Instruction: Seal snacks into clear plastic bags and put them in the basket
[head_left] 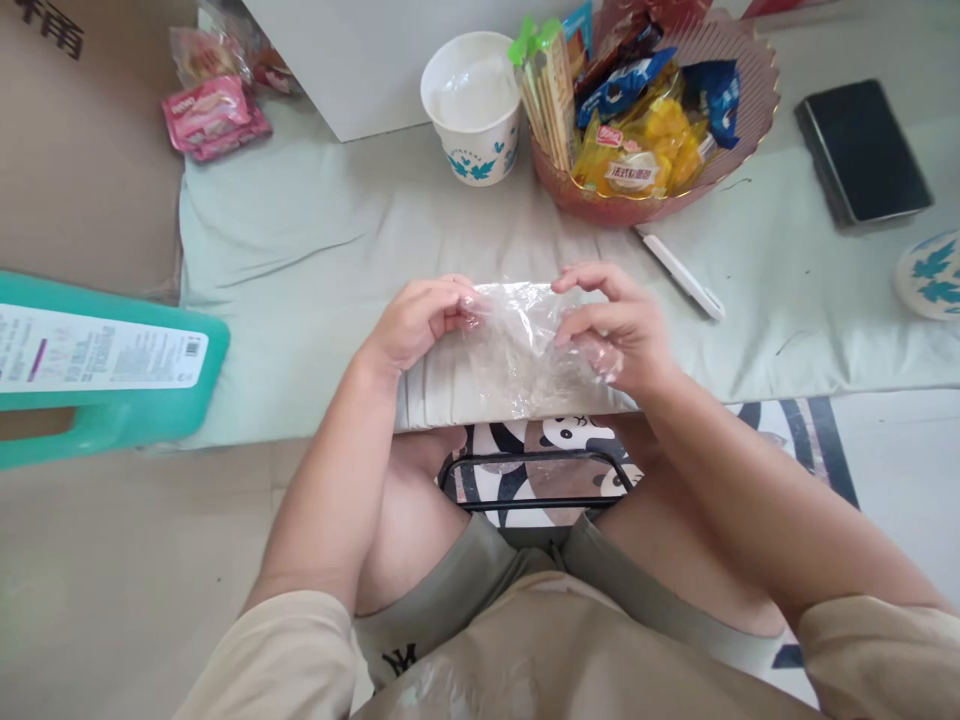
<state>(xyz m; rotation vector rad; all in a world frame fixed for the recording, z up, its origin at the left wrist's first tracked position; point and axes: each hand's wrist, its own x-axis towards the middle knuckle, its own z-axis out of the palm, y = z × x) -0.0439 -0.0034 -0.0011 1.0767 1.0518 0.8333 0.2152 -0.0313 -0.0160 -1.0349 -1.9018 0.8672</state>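
Left grip [416, 322] and right grip [619, 330] are both pinched closed on one clear bag [517, 345], which is stretched between them at the near edge of the desk [300, 260]. Just beyond lies one pen [681, 273]. Farther back stand one cup [472, 105], one snack bowl [622, 212] and one phone [862, 150].

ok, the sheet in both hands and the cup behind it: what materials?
Sheet: thin clear plastic film, glossy; see-through and crinkled, pinched by left hand and right hand. Cup: probably paper, matte white, rolled rim, blue leaf print.
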